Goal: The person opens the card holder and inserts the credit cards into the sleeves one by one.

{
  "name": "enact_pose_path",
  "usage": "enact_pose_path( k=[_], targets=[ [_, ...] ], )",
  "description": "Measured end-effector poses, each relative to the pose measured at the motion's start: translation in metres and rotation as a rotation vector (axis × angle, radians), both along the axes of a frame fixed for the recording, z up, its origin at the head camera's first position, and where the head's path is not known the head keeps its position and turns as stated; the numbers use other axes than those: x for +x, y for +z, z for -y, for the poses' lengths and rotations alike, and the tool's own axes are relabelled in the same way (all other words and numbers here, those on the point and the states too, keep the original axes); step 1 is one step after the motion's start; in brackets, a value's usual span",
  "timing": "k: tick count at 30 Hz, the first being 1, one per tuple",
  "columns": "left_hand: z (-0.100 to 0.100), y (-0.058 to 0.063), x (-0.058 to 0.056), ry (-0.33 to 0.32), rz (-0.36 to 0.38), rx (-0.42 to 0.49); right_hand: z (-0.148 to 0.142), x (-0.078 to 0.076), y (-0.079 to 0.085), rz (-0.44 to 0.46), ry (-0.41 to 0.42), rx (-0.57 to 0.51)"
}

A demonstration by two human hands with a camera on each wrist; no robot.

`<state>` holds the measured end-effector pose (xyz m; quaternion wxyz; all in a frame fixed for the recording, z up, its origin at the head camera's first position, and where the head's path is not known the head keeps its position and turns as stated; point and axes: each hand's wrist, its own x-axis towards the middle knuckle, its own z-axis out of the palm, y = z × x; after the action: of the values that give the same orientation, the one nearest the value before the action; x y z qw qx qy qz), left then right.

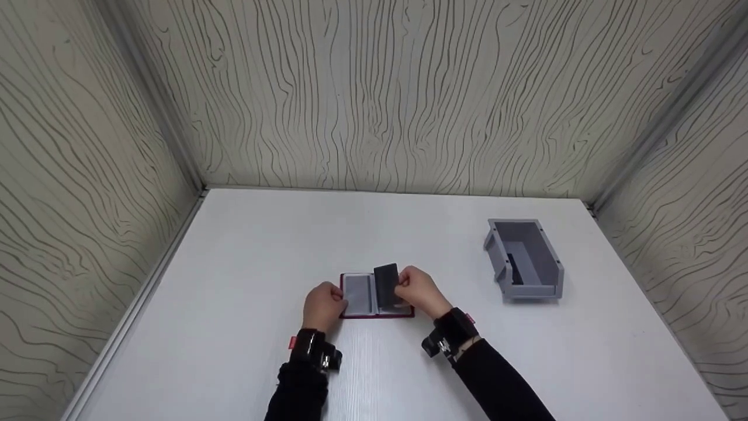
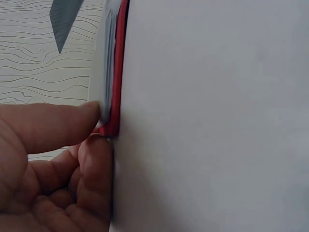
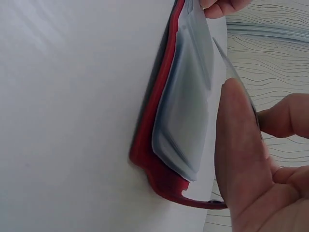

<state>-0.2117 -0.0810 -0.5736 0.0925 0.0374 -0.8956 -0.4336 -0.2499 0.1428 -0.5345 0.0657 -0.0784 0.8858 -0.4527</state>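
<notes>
A red card holder [image 1: 357,295] lies spread flat on the table, its clear plastic sleeves facing up. At its left edge, my left hand [image 1: 322,307] pinches the border; the left wrist view shows the thumb on the sleeves and fingers [image 2: 94,169] beneath the red cover [image 2: 117,72]. My right hand [image 1: 422,289] pinches a dark card [image 1: 385,283] between thumb and fingers, tilted up over the right half of the holder. In the right wrist view the card [image 3: 239,72] shows nearly edge-on, above the clear sleeves [image 3: 183,106]. The holder's strap [image 3: 198,203] sticks out near the right hand.
A grey open-front bin [image 1: 530,290] stands on the right side of the white table [image 1: 280,234], with a thin black item [image 1: 514,269] inside. Wood-grain panels [image 1: 374,99] enclose the table at the back and both sides.
</notes>
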Motion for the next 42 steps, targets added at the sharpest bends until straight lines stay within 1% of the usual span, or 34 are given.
enact_pose_path(
  k=[3,9,14,19,23,30,42],
  targets=[
    [0.000,0.001,0.000,0.002,0.006,0.007,0.002,0.000,-0.004,-0.014,0.005,0.010],
    [0.000,0.002,0.000,0.003,0.014,0.007,0.005,0.000,-0.008,-0.007,0.020,0.006],
    [-0.001,0.002,0.000,0.009,0.019,0.001,0.007,0.001,-0.009,0.021,0.023,-0.014],
    [-0.001,0.003,0.000,0.011,0.009,-0.005,0.008,0.000,-0.009,0.013,0.018,0.029],
    [-0.001,0.004,0.000,0.004,0.020,-0.003,0.009,0.000,-0.011,0.024,0.011,0.041],
    [0.000,0.002,0.001,-0.002,0.017,-0.007,0.011,0.000,-0.012,0.005,0.000,0.077],
    [-0.001,0.003,0.000,0.006,0.044,0.011,0.016,0.000,-0.013,0.050,-0.014,0.087]
  ],
)
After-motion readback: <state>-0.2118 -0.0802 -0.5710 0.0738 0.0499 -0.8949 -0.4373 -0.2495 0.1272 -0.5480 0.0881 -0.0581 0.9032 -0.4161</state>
